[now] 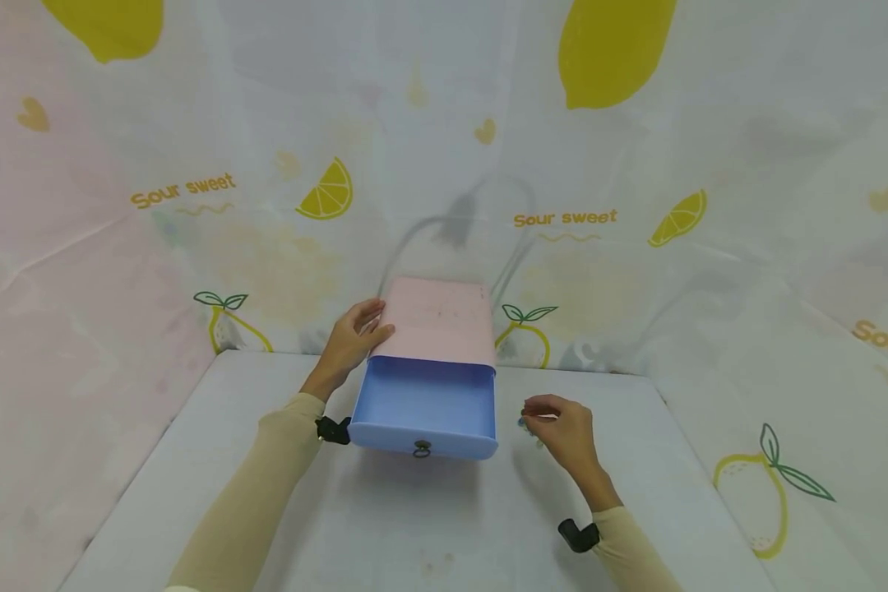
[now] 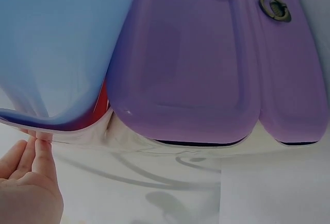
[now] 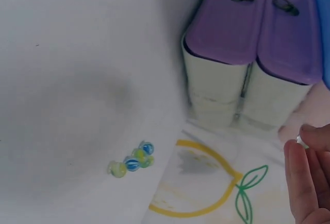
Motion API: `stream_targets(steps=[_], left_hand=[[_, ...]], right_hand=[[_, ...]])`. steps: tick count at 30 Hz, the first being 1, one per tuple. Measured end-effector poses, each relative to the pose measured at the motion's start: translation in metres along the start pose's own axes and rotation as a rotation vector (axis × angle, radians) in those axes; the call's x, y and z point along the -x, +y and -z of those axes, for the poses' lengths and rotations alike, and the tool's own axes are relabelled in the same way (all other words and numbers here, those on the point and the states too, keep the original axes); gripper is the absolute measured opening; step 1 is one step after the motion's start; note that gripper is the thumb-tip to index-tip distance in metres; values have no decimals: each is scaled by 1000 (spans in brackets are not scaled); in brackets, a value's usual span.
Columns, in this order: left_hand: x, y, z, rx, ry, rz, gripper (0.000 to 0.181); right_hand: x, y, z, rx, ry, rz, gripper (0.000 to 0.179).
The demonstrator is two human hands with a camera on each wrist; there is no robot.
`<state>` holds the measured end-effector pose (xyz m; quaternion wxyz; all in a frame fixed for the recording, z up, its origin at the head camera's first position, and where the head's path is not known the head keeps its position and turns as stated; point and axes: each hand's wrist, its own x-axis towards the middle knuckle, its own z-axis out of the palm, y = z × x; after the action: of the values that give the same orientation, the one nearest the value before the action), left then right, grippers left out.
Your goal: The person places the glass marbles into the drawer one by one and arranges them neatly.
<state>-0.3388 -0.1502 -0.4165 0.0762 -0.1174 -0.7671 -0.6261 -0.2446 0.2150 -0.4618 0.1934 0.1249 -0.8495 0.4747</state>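
The left hand (image 1: 351,333) rests on the side of the cabinet (image 1: 438,321), its fingers fairly straight and close together, apparently steadying it. The blue drawer (image 1: 423,440) stands pulled out and looks bare inside. To its right, the right hand (image 1: 562,427) pinches a small pale bead (image 3: 302,142) between thumb and fingertips; more beads (image 3: 132,163) lie clustered on the table (image 1: 636,436) nearby. The step seems to be picking up beads; the next move probably calls for lifting this one over the drawer's side wall.

Head view faces forward, downward; nearer wrist views share purple drawers (image 2: 221,64).
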Motion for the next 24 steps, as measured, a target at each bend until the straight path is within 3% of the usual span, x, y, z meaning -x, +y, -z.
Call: stream_targets(steps=[8, 15, 24], left_hand=[[-1, 1, 0, 12, -8, 5, 68], [-1, -2, 0, 16, -17, 6, 68], [1, 1, 0, 11, -15, -2, 69]], right_hand=[[-6, -29, 1, -59, -19, 2, 19], [-4, -84, 7, -160, -55, 38, 20], [-6, -107, 2, -195, -63, 150, 20]])
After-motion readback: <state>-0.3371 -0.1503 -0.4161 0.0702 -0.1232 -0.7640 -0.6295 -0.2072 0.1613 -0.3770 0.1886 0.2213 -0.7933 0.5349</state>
